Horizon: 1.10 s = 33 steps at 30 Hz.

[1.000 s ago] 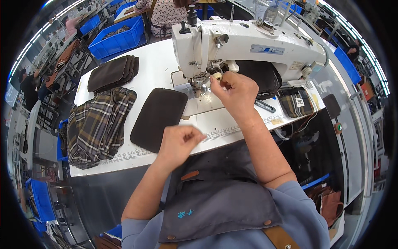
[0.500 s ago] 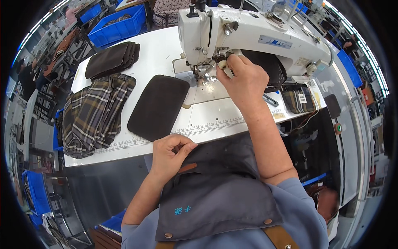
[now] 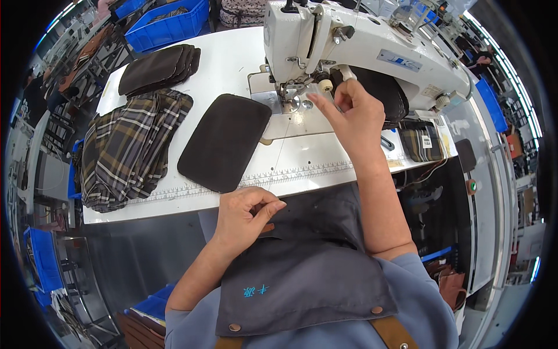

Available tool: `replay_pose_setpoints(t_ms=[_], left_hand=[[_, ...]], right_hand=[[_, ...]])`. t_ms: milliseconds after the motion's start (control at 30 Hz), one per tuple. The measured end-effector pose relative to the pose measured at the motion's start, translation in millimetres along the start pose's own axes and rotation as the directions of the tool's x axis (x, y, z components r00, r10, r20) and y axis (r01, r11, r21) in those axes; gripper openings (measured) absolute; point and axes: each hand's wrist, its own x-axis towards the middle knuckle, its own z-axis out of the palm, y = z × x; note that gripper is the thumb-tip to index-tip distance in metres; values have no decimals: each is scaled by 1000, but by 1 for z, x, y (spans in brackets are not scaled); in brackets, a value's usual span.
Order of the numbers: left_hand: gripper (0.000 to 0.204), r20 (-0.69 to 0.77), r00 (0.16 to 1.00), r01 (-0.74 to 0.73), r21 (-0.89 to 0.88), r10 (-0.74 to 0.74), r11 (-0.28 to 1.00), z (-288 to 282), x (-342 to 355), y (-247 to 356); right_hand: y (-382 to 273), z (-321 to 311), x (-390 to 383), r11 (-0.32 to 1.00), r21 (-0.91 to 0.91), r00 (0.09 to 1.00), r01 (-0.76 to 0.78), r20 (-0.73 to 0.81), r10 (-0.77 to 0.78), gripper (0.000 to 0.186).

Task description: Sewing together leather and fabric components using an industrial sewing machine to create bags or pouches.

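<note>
Left hand point(image 3: 241, 218): thumb and forefinger pinched together at the table's front edge, just in front of the apron point(image 3: 308, 279). Pinch is on the thread point(image 3: 279, 154), which runs from the needle area of the sewing machine point(image 3: 372, 43) over the table point(image 3: 224, 72) and ruler strip point(image 3: 308, 171) to that hand (fine line, exact grip point hidden by the fingers).

Right hand point(image 3: 357, 113): raised by the needle end, just beside the pale knob point(image 3: 325, 86). Thumb and forefinger parted, other fingers curled; no object visible in it. Can't tell if it touches the machine.

Dark panel point(image 3: 224, 142) lies flat left of the needle, just beyond the left hand, untouched. Plaid stack point(image 3: 133, 148) left of that, dark stack point(image 3: 157, 70) behind it. More dark pieces point(image 3: 378, 96) under the machine arm. Labelled plaid piece point(image 3: 421, 142) at the table's right end. Blue bin point(image 3: 174, 32) beyond the table.
</note>
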Motion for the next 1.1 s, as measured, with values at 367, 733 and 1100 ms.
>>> replay_pose_setpoints(t_ms=[367, 733, 1100], left_hand=[[12, 315, 949, -122, 300, 23, 946, 3, 16, 11], [22, -90, 959, -265, 66, 270, 962, -35, 135, 74], [16, 105, 929, -370, 213, 356, 904, -27, 143, 45]], right_hand=[[-28, 34, -22, -85, 787, 775, -611, 616, 138, 29], [-26, 62, -12, -73, 769, 742, -635, 633, 222, 27], [-16, 31, -48, 133, 755, 764, -643, 618, 183, 26]])
